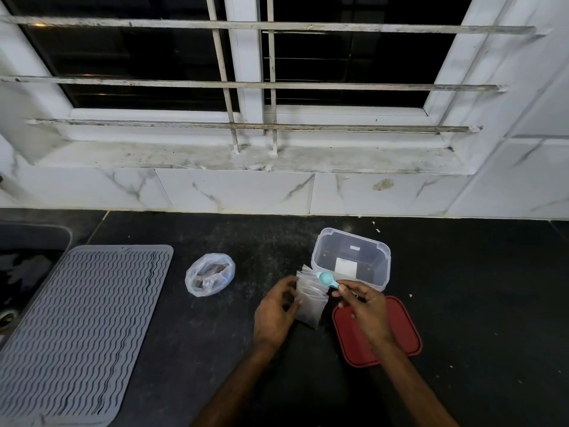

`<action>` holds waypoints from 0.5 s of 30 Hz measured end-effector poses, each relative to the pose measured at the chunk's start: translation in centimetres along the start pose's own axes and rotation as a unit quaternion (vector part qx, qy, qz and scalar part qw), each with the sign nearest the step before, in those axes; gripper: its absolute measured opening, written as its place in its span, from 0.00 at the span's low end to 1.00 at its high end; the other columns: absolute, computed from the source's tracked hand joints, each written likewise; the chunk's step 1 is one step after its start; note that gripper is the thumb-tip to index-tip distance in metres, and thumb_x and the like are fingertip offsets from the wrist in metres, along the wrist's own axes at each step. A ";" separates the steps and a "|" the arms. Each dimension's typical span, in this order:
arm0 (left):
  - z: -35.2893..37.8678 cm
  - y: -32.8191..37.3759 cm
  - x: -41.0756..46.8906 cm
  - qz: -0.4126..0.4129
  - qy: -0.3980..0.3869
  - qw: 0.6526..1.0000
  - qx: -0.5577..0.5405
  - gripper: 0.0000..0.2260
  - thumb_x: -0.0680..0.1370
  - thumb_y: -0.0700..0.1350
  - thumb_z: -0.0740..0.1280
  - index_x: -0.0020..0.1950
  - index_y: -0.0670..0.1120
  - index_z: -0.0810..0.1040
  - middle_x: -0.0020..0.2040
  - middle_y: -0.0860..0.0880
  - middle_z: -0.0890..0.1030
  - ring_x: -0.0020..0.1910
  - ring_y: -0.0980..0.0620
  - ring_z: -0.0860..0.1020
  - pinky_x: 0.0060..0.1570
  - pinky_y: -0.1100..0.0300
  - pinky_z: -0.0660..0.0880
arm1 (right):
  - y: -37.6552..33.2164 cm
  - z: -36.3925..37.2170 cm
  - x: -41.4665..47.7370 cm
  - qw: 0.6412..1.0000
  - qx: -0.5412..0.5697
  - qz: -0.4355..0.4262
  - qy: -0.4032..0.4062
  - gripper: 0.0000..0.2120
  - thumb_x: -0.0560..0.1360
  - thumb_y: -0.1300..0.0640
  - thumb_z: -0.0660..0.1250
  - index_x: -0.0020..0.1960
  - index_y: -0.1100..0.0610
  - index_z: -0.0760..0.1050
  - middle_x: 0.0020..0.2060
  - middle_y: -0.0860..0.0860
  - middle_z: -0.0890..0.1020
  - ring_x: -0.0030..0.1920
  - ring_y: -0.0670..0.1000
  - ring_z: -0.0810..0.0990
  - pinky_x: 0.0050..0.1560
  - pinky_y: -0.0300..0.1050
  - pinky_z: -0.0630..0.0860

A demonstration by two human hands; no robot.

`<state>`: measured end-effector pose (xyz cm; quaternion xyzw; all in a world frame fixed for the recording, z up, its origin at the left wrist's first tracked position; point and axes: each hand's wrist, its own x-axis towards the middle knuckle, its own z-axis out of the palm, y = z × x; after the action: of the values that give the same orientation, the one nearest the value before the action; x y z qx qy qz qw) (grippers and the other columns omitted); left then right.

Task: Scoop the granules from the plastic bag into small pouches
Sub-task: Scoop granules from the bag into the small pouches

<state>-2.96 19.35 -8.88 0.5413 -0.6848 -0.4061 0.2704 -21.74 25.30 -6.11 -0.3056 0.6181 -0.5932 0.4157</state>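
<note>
Left hand [275,312] clamps the pouches [309,300]; right hand [363,306] pinches the scoop [328,280]; plastic bag [210,274] at nine o'clock, filling seemingly unstarted.

Curled left grip [276,312] faces pinching right grip [365,306].

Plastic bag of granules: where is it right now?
In the head view the plastic bag sits on the dark counter, left of centre, between the grey ribbed mat and the left hand holding the pouches, touching neither.

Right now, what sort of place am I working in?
Probably a home kitchen: a sink at the left beside a grey drying mat, and marble-look wall tiles under a barred window.
</note>
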 end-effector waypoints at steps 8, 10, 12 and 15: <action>-7.9 -6.0 2.1 -0.364 0.375 0.801 -0.293 0.31 0.74 0.59 0.71 0.66 0.39 0.66 0.62 0.39 0.75 0.61 0.40 0.75 0.60 0.48 0.73 | -2.4 5.7 0.4 0.991 -0.068 -0.062 -0.097 0.08 0.75 0.65 0.71 0.52 0.58 0.83 0.44 0.52 0.87 0.44 0.51 0.85 0.41 0.41 0.80; -8.8 -8.0 3.6 -0.438 0.338 0.772 -0.314 0.44 0.69 0.67 0.71 0.70 0.36 0.64 0.68 0.36 0.71 0.65 0.38 0.73 0.64 0.45 0.72 | -2.9 8.9 0.8 0.979 -0.119 -0.077 -0.147 0.08 0.74 0.62 0.72 0.53 0.56 0.83 0.45 0.48 0.87 0.43 0.48 0.85 0.41 0.39 0.80; -9.2 -9.1 5.0 -0.471 0.290 0.788 -0.272 0.49 0.65 0.72 0.69 0.71 0.37 0.66 0.69 0.36 0.70 0.65 0.36 0.72 0.63 0.43 0.73 | -2.8 12.1 1.5 0.959 -0.185 -0.101 -0.188 0.09 0.75 0.58 0.72 0.55 0.53 0.83 0.45 0.45 0.86 0.40 0.45 0.84 0.42 0.38 0.80; -8.9 -9.4 6.3 -0.472 0.252 0.819 -0.209 0.37 0.69 0.65 0.72 0.65 0.38 0.75 0.65 0.35 0.74 0.62 0.36 0.74 0.61 0.45 0.74 | -2.3 16.2 2.7 0.922 -0.292 -0.155 -0.201 0.09 0.75 0.54 0.72 0.55 0.49 0.83 0.46 0.43 0.85 0.39 0.40 0.82 0.45 0.39 0.81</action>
<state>7.52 10.13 -12.64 0.8124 -0.1522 -0.4666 0.3150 -9.07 14.91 -3.48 -0.6185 0.6119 -0.3696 0.3263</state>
